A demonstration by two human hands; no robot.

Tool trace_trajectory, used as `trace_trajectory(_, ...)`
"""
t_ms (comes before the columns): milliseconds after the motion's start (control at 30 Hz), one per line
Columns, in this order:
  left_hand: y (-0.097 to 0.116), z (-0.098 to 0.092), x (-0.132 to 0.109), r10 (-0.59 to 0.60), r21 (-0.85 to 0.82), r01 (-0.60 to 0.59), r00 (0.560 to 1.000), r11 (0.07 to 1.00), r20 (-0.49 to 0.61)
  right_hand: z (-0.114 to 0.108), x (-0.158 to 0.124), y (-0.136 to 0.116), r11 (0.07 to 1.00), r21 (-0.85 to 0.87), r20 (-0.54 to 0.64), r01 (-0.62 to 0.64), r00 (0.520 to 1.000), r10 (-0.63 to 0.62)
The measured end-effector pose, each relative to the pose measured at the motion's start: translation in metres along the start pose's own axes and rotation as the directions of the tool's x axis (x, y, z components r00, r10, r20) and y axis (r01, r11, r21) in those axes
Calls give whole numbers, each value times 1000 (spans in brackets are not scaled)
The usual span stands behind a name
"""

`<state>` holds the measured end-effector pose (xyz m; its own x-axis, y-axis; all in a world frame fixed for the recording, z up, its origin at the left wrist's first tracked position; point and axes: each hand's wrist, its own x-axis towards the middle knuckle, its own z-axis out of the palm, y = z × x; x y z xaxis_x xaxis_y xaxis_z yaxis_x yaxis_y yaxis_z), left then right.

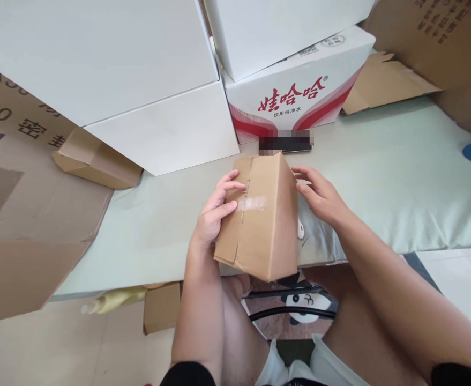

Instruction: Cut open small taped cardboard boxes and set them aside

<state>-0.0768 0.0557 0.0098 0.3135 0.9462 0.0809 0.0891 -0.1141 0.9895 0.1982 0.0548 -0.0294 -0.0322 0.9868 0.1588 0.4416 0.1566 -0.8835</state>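
A small brown cardboard box [259, 214] is tilted near the front edge of the covered surface, with a strip of clear tape across its flap seam. My left hand [219, 206] grips it from the left, thumb and fingers on the taped face. On the other side, my right hand [321, 197] has its bent fingers against the box's upper right edge; some fingertips are hidden behind it. A small white object [300, 229] shows partly beside the box's right side. Just beyond the box lies a black phone-like object [285, 143], partly blurred out.
Large white boxes [166, 134] and a red-and-white water carton [295, 96] stand at the back. Big brown cartons flank the pale green cloth [400, 177] on both sides. A small carton [161, 308] and a yellowish bottle [117, 300] lie low at left.
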Motion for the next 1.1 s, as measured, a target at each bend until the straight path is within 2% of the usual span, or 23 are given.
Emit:
trace_trajectory(100,2,2,-3,-60,-108,67,996,992,73,0,-1,-1,996,81,60,42,997,-47)
trace_trajectory(200,3,2,-4,-76,-150,89,993,985,91,-2,-2,-1,992,123,118,29,992,-43)
trace_trajectory(400,3,-2,-11,-47,-235,79,989,969,140,-10,-5,-4,964,266,195,-10,980,-44)
trace_trajectory(633,5,-4,-15,-5,-219,41,987,975,162,-12,-8,-5,935,351,324,-41,943,-80)
trace_trajectory(767,7,-3,-16,23,-310,29,986,950,164,-12,-8,-1,919,389,353,-69,932,-79)
trace_trajectory(933,11,-2,-21,11,-461,86,979,883,204,-16,-10,-7,874,456,546,-166,828,-127)
trace_trajectory(1100,15,-2,-24,-15,-481,118,977,869,211,-16,-12,-12,887,429,557,-172,824,-109)
